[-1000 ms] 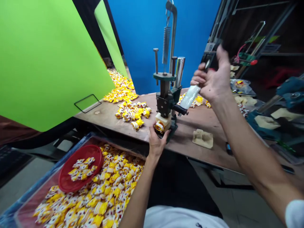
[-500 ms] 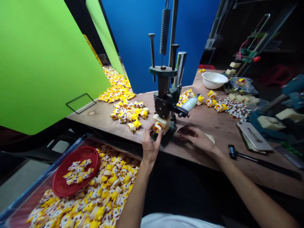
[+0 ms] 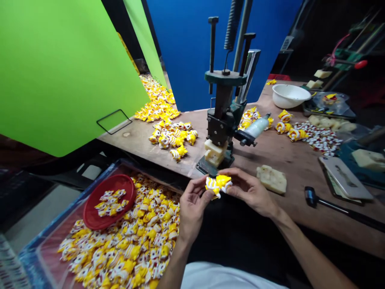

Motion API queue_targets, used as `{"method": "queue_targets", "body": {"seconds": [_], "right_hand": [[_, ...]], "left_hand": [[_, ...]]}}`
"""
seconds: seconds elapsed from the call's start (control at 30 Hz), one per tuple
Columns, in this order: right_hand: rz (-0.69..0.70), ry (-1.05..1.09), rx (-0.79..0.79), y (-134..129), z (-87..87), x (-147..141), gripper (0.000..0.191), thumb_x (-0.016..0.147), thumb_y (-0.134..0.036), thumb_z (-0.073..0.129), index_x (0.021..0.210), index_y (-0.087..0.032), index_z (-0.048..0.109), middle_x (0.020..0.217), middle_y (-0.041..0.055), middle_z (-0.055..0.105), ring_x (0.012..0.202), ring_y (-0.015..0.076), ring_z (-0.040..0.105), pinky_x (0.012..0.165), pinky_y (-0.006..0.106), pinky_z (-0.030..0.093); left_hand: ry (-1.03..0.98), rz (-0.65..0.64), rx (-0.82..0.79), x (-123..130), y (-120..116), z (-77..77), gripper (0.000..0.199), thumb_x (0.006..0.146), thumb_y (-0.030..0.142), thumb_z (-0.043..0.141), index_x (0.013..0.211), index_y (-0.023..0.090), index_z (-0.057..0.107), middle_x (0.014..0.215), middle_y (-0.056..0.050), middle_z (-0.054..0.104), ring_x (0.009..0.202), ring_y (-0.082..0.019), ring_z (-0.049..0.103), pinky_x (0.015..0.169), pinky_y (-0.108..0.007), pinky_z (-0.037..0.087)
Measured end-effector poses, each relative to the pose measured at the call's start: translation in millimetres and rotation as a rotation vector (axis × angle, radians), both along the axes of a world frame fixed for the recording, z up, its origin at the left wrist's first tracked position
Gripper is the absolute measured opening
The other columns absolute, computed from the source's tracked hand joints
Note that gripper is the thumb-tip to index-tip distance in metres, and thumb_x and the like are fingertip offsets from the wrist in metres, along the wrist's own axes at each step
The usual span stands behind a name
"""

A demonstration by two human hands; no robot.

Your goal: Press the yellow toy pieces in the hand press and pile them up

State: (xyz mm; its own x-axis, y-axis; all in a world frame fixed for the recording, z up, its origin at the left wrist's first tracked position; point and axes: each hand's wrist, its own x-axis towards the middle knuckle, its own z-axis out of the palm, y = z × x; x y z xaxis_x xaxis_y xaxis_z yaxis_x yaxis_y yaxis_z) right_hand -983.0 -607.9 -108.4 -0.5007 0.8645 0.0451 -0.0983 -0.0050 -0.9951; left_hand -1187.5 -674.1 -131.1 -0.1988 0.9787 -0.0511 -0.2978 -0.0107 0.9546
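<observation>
Left hand (image 3: 192,204) and right hand (image 3: 255,194) now pinch the toy (image 3: 221,183), out of the press (image 3: 217,127) beyond them, so maybe done there, its far side hidden.

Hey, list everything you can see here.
Held figure: one, yellow and white, lower centre
Table: one, brown, middle
Press: one, dark green and black, centre
Tub: one, blue rimmed, lower left
Loose figures: many, yellow and white, on table, in tub
Dish: one, red, on the tub's figures
Pale blocks: several, cream, press and right
Bowl: one, white, back right
Hammer: one, black, right
Phone: one, pale, right
Small pieces: many, white and red, right
Panels: at least three, green and blue, behind
Machinery: count unclear, green, far right
Left hand: one, bare, at figure's left
Right hand: one, bare, at its right
</observation>
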Motion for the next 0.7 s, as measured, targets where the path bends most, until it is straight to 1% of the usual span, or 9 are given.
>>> {"method": "queue_targets", "body": {"seconds": [0.07, 0.13, 0.23, 0.3, 0.37, 0.47, 0.57, 0.63, 0.7], "right_hand": [[-0.004, -0.005, -0.004, -2, 1.9, -3, 0.038, 0.096, -0.04, 0.085, 0.133, -0.035, 0.078, 0.133, 0.0032, 0.076, 0.121, 0.0254, 0.073, 0.105, 0.038, 0.061], [-0.036, 0.008, -0.015, -3, 5.3, -2, 0.037, 0.094, -0.04, 0.086, 0.131, -0.035, 0.079, 0.133, 0.0027, 0.076, 0.12, 0.0256, 0.073, 0.104, 0.038, 0.061], [-0.079, 0.023, -0.037, -5, 10.6, -1, 0.039, 0.091, -0.043, 0.089, 0.128, -0.034, 0.081, 0.133, 0.0037, 0.077, 0.12, 0.0277, 0.074, 0.105, 0.04, 0.062], [-0.085, 0.024, -0.052, -9, 11.7, -2, 0.041, 0.089, -0.045, 0.09, 0.128, -0.034, 0.081, 0.133, 0.0039, 0.078, 0.118, 0.0282, 0.075, 0.104, 0.041, 0.063], [-0.087, 0.008, -0.058, -11, 10.5, -3, 0.043, 0.089, -0.046, 0.09, 0.129, -0.034, 0.08, 0.132, 0.0036, 0.078, 0.118, 0.0278, 0.075, 0.104, 0.04, 0.063], [-0.13, -0.081, -0.042, -2, 8.2, 10, 0.043, 0.096, -0.055, 0.081, 0.134, -0.033, 0.078, 0.126, 0.0048, 0.08, 0.103, 0.0257, 0.078, 0.093, 0.04, 0.065], [-0.343, -0.319, 0.174, 40, 11.0, 59, 0.044, 0.1, -0.055, 0.075, 0.138, -0.031, 0.076, 0.124, 0.0078, 0.08, 0.099, 0.0263, 0.076, 0.09, 0.04, 0.062], [-0.602, -0.563, 0.418, 87, 14.6, 111, 0.038, 0.098, -0.045, 0.08, 0.133, -0.028, 0.078, 0.129, 0.0122, 0.077, 0.114, 0.0289, 0.073, 0.105, 0.043, 0.055], [-0.83, -0.788, 0.552, 140, 15.9, 164, 0.019, 0.099, -0.031, 0.079, 0.115, -0.021, 0.081, 0.138, 0.0215, 0.072, 0.134, 0.0316, 0.064, 0.119, 0.048, 0.041]], "left_hand": [[-0.021, -0.029, 0.039, -2, -3, 2.1, 0.054, 0.091, 0.05, 0.087, 0.135, 0.021, 0.072, 0.137, -0.019, 0.076, 0.128, -0.034, 0.075, 0.106, -0.047, 0.065], [-0.005, -0.061, 0.119, -3, -5, 3.2, 0.071, 0.086, 0.051, 0.091, 0.147, 0.026, 0.065, 0.149, -0.02, 0.07, 0.135, -0.037, 0.071, 0.11, -0.051, 0.064], [0.13, -0.081, 0.212, -2, -7, 4.6, 0.099, 0.071, 0.038, 0.104, 0.158, 0.038, 0.055, 0.166, -0.016, 0.055, 0.14, -0.037, 0.067, 0.111, -0.053, 0.064], [0.238, -0.071, 0.252, 2, -7, 4.8, 0.082, 0.076, 0.028, 0.1, 0.149, 0.038, 0.065, 0.169, -0.013, 0.052, 0.143, -0.036, 0.064, 0.112, -0.052, 0.063], [0.254, -0.064, 0.257, 7, -5, 4.0, 0.055, 0.084, 0.025, 0.093, 0.135, 0.033, 0.076, 0.158, -0.012, 0.061, 0.141, -0.034, 0.066, 0.114, -0.049, 0.063], [-0.004, -0.108, 0.078, 16, -1, 2.6, 0.043, 0.089, 0.032, 0.09, 0.13, 0.026, 0.077, 0.133, -0.011, 0.076, 0.117, -0.027, 0.077, 0.105, -0.043, 0.066], [-0.385, -0.177, -0.148, 19, 6, 4.6, 0.042, 0.095, 0.045, 0.083, 0.127, 0.019, 0.077, 0.118, -0.013, 0.08, 0.095, -0.021, 0.079, 0.093, -0.035, 0.069], [-0.567, -0.19, -0.227, 17, 12, 9.2, 0.039, 0.097, 0.048, 0.079, 0.12, 0.016, 0.079, 0.11, -0.013, 0.08, 0.091, -0.019, 0.077, 0.089, -0.032, 0.069], [-0.687, -0.178, -0.258, 13, 18, 16.0, 0.033, 0.1, 0.046, 0.074, 0.112, 0.016, 0.08, 0.107, -0.014, 0.077, 0.088, -0.019, 0.075, 0.082, -0.03, 0.069]]}}
